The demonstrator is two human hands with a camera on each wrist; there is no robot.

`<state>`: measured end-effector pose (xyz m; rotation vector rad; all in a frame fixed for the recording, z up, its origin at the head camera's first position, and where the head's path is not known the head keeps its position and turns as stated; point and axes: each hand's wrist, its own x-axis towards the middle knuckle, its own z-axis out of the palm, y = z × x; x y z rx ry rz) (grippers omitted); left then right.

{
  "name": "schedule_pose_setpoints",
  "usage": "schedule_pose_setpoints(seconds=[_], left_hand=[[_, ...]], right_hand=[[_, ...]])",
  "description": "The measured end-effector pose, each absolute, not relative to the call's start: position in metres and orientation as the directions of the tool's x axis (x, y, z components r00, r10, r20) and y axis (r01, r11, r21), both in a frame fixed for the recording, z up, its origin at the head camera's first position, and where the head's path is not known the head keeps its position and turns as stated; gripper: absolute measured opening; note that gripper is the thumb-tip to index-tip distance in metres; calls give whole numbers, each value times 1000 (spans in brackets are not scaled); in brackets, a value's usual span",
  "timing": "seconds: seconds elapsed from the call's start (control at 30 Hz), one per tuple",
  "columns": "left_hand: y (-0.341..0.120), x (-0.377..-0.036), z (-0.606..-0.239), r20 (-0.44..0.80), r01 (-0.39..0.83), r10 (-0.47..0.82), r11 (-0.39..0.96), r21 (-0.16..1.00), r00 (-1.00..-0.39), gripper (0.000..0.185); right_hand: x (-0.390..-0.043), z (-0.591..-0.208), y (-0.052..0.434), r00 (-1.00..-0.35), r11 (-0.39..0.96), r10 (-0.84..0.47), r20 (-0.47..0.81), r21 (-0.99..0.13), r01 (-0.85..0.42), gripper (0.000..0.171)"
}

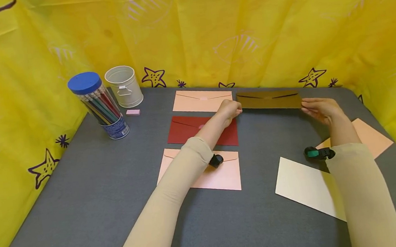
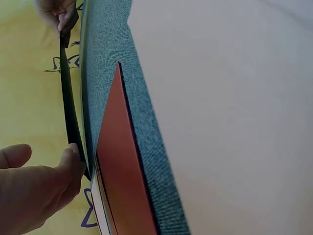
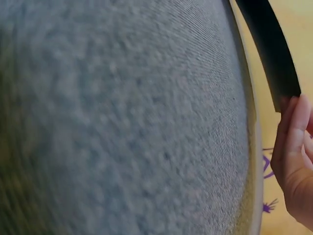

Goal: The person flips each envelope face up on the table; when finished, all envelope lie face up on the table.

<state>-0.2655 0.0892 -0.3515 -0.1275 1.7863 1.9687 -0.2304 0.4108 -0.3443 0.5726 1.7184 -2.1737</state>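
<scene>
A long brown envelope (image 1: 268, 100) is held at both short ends near the table's back edge, slightly off the tabletop. My left hand (image 1: 230, 111) pinches its left end; in the left wrist view the fingers (image 2: 72, 156) are at its near corner, and the envelope (image 2: 70, 98) appears almost edge-on. At the other end my right hand (image 1: 322, 109) grips the right edge between thumb and fingers, as the right wrist view also shows with the hand (image 3: 296, 152) on the dark strip. A peach envelope (image 1: 201, 100) lies just left of the brown one.
Below my left arm lie a dark red envelope (image 1: 184, 130) and a pink envelope (image 1: 220, 178). A cream envelope (image 1: 303, 181) and a peach one (image 1: 372, 135) lie around my right forearm. Far left stand a pencil tub (image 1: 99, 104), a white bucket (image 1: 124, 86) and an eraser (image 1: 133, 112).
</scene>
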Motion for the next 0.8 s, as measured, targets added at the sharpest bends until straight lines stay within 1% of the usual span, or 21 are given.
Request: schedule_pose_setpoints(seconds=[0.13, 0.23, 0.3, 0.37, 0.47, 0.57, 0.7, 0.8], left_hand=[[89, -266, -352, -394, -436, 321, -69, 897, -861, 56], [90, -267, -353, -399, -440, 310, -72, 895, -863, 49], [87, -260, -344, -399, -439, 332, -51, 897, -855, 49], [84, -253, -336, -397, -433, 347, -29, 901, -850, 51], [81, -250, -331, -386, -430, 377, -37, 902, -842, 59], [86, -258, -339, -404, -443, 339, -43, 896, -850, 65], [114, -318, -409, -397, -430, 333, -30, 902, -855, 73], [139, -375, -480, -365, -400, 351, -33, 916, -863, 75]], right_hand=[[-232, -345, 408, -873, -220, 18, -487, -854, 472, 33], [-232, -345, 407, -875, -213, 24, -484, -857, 469, 33], [-232, -346, 407, -875, -225, 20, -485, -854, 468, 33], [-232, -345, 407, -875, -233, 10, -484, -852, 469, 34], [-233, -345, 407, -873, -248, -12, -488, -844, 476, 33], [-232, -344, 407, -864, -239, -27, -503, -836, 494, 31], [-231, -343, 408, -846, -229, -45, -531, -819, 526, 26], [-229, -341, 409, -843, -218, -60, -534, -817, 533, 25]])
